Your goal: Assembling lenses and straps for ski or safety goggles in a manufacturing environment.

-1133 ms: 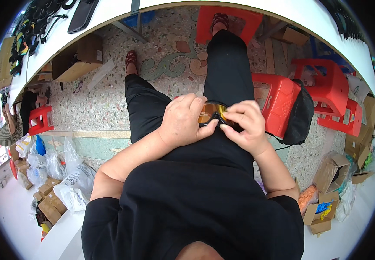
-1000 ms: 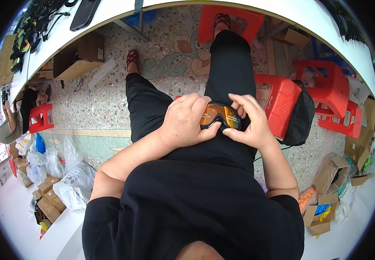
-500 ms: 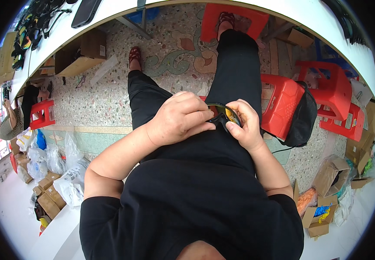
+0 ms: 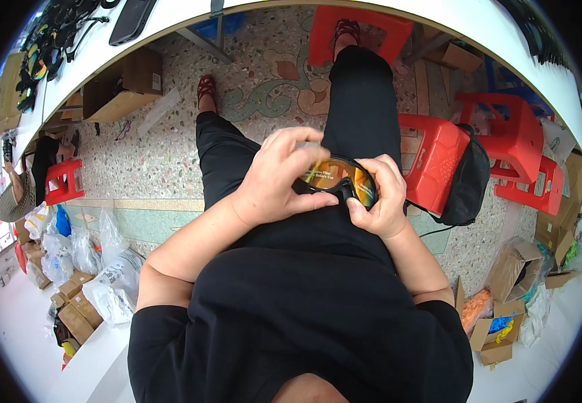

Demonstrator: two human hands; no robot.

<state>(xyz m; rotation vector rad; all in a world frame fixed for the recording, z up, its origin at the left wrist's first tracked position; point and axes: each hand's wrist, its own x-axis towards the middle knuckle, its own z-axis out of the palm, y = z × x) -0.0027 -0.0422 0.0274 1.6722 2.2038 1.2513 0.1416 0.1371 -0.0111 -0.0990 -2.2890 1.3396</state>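
A pair of goggles (image 4: pixel 335 176) with a black frame and an orange-gold mirrored lens is held over my lap, lens facing up. Printed film covers part of the lens. My right hand (image 4: pixel 383 195) grips the right end, fingers on the upper rim and thumb below near the nose notch. The left end of the goggles sits in the crook of my left hand (image 4: pixel 279 173), whose thumb lies along the lower rim. Its fingers are bent and raised over the upper left corner, the index finger smeared by motion. The back of the goggles is hidden.
A white table (image 4: pixel 170 15) curves across the far side, bearing a black phone (image 4: pixel 132 21) and a heap of goggles (image 4: pixel 44 57). Red stools (image 4: pixel 432 164) stand at the right, one with a black bag (image 4: pixel 464 181). Cartons (image 4: pixel 124 87) and plastic bags lie about; another person (image 4: pixel 17 195) sits far left.
My left hand's fingers have lifted and spread from the goggles, uncovering the left part of the lens. The lens has turned further upward. My right hand keeps its hold.
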